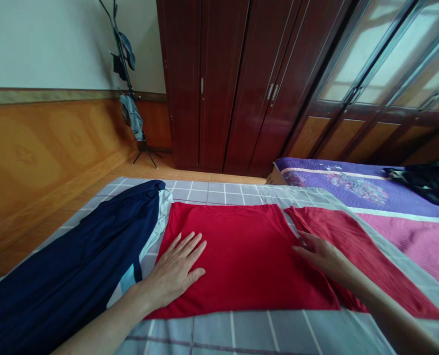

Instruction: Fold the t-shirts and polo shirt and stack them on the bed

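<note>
A smooth red garment [237,256] lies spread flat, its exact kind unclear. My left hand [178,266] rests palm down on its left part, fingers spread. My right hand [320,251] is at the garment's right edge, thumb and fingers apart and pointing left, with nothing visible between them. Beneath and beyond that hand lies a second, more creased red cloth piece [348,236], which reaches toward the lower right. Whether the two red pieces join under my right arm is hidden.
A dark blue garment [82,251] with white and light blue parts lies at the left on the grey checked bedsheet [212,330]. Behind stand a dark red wardrobe [219,98] and a coat rack [125,64]. A purple and pink bed cover [315,172] is at the right.
</note>
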Action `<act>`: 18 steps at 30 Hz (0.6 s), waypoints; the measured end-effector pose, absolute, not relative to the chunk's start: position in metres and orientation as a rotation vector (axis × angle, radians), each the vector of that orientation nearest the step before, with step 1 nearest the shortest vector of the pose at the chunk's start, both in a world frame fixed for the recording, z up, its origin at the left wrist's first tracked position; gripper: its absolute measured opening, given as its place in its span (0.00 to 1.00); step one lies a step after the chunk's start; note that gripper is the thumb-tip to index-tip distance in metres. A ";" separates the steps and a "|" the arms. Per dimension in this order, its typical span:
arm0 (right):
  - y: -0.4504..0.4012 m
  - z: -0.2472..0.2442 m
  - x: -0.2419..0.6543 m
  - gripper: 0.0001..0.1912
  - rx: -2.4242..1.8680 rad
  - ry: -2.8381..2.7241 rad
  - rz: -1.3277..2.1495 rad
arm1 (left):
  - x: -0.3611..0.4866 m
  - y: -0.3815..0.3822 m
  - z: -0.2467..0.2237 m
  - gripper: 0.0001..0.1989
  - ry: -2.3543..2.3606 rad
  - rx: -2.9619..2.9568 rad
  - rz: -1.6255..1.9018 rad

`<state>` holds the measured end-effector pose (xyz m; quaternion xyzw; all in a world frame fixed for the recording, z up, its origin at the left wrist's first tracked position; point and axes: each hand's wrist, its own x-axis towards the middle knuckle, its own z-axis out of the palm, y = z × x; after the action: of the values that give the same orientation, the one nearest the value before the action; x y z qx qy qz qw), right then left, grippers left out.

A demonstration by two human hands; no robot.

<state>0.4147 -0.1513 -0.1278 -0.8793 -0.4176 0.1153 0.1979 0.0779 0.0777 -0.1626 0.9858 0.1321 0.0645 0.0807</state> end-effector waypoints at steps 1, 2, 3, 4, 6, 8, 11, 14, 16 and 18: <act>-0.155 -0.127 0.413 0.33 -2.493 -1.158 0.339 | 0.078 0.078 -0.164 0.29 0.389 2.958 0.205; -0.157 -0.127 0.412 0.32 -2.530 -1.153 0.351 | 0.078 0.078 -0.165 0.28 0.384 2.968 0.213; -0.157 -0.125 0.412 0.31 -2.568 -1.157 0.361 | 0.078 0.078 -0.166 0.28 0.375 2.978 0.220; -0.155 -0.124 0.412 0.29 -2.605 -1.172 0.370 | 0.077 0.079 -0.167 0.28 0.369 2.985 0.229; -0.151 -0.121 0.414 0.23 -2.667 -1.187 0.392 | 0.077 0.079 -0.168 0.28 0.357 2.994 0.265; -0.145 -0.121 0.416 0.19 -2.699 -1.158 0.415 | 0.077 0.080 -0.170 0.27 0.347 2.995 0.299; -0.140 -0.125 0.420 0.17 -2.699 -1.076 0.444 | 0.075 0.082 -0.172 0.28 0.340 2.994 0.295; -0.136 -0.129 0.420 0.14 -2.687 -1.016 0.545 | 0.074 0.082 -0.172 0.28 0.335 2.984 0.291; -0.132 -0.127 0.417 0.13 -2.656 -0.965 0.628 | 0.074 0.082 -0.171 0.28 0.334 2.970 0.291; -0.130 -0.122 0.411 0.12 -2.588 -0.899 0.736 | 0.074 0.082 -0.169 0.28 0.342 2.956 0.272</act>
<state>0.4113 -0.1301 -0.1220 -0.9017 -0.3133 0.2565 0.1518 0.0745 0.0824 -0.1692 0.9864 0.1140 0.0907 0.0766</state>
